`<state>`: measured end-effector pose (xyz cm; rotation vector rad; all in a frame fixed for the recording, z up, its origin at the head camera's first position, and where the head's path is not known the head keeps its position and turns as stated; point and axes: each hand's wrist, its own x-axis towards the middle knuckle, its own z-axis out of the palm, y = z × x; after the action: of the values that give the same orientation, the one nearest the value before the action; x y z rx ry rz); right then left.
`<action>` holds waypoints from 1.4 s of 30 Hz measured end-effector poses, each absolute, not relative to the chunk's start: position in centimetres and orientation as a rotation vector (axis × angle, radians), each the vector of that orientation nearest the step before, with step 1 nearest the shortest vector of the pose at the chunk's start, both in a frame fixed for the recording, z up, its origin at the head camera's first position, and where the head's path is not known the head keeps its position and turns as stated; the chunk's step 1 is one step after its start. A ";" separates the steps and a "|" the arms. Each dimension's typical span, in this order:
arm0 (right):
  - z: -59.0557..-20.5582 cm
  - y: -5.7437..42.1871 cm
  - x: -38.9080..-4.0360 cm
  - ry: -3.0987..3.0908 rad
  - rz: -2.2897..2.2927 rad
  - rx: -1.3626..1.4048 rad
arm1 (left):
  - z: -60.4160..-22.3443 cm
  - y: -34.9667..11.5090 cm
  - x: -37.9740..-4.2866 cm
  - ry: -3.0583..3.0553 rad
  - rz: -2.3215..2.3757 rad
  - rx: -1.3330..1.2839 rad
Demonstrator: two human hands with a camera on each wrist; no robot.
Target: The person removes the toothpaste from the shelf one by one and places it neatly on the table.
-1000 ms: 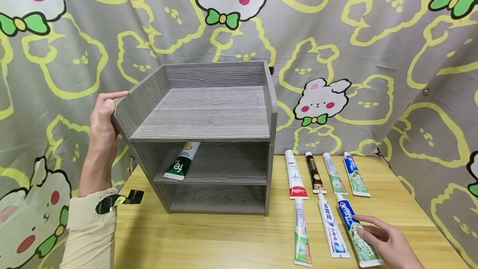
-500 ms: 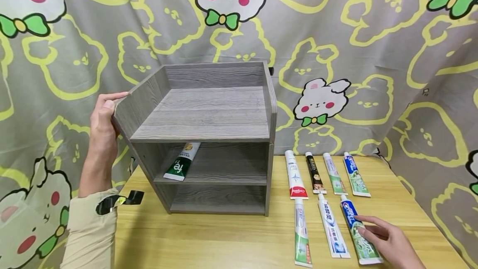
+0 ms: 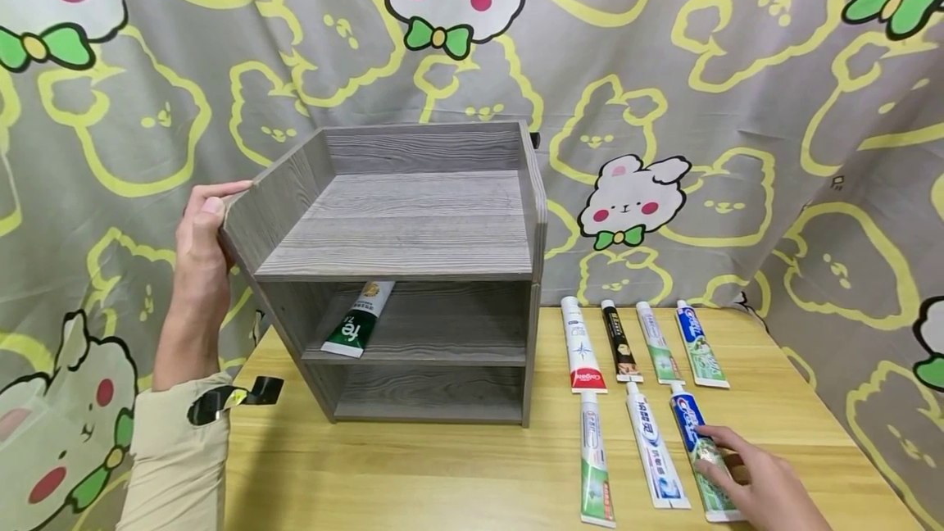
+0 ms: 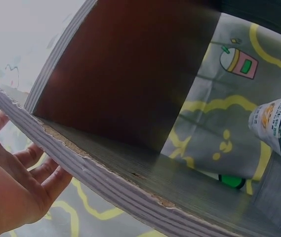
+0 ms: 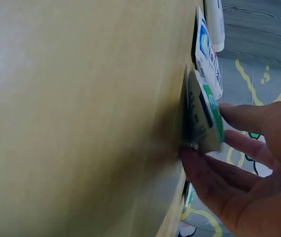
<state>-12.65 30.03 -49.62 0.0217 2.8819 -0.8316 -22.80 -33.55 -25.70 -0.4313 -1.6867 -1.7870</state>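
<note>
A grey wood-grain shelf unit (image 3: 398,224) stands on the table, its top tier bare. My left hand (image 3: 201,269) grips the upper edge of its left side panel, with the fingers wrapped around the outside in the left wrist view. On the middle tier, towards the left, lies a green and white toothpaste tube (image 3: 359,319). My right hand (image 3: 770,474) holds a blue and green Crest toothpaste tube (image 3: 687,416) by its sides at the front right. The right wrist view shows thumb and fingers on either side of that tube (image 5: 207,111), close to the tabletop.
Left of the held tube lie a white and blue tube (image 3: 652,449) and a green and white tube (image 3: 596,465). Behind them is a row with a Colgate tube (image 3: 580,342), a black tube (image 3: 621,338) and two more. A patterned curtain (image 3: 627,105) hangs behind the table.
The Crest tube in my right hand has turned slightly and lies a little straighter. The right thumb has shifted further over it. My left hand stays on the shelf panel.
</note>
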 end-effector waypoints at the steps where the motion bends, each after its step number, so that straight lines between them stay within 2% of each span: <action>1: -49.7 30.0 -12.6 2.886 -0.802 0.018 | -25.7 -33.6 -22.8 -1.686 -1.788 -0.430; 8: -50.0 29.7 -12.4 2.915 -0.622 0.017 | -25.8 -33.5 -22.7 -1.695 -1.781 -0.406; 23: -49.5 28.7 -11.6 3.145 -0.671 -0.082 | -25.8 -33.5 -22.7 -1.690 -1.799 -0.408; 32: -47.8 25.9 -10.4 3.413 -0.864 -0.377 | -25.7 -33.5 -22.9 -1.656 -1.818 -0.419; 42: -46.1 23.0 -10.2 3.444 -0.971 -0.582 | -25.7 -33.4 -23.0 -1.655 -1.819 -0.413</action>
<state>-10.25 23.04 -46.10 -0.5817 3.4437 -0.9706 -23.02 -33.41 -25.67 -0.4128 -1.6546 -1.8191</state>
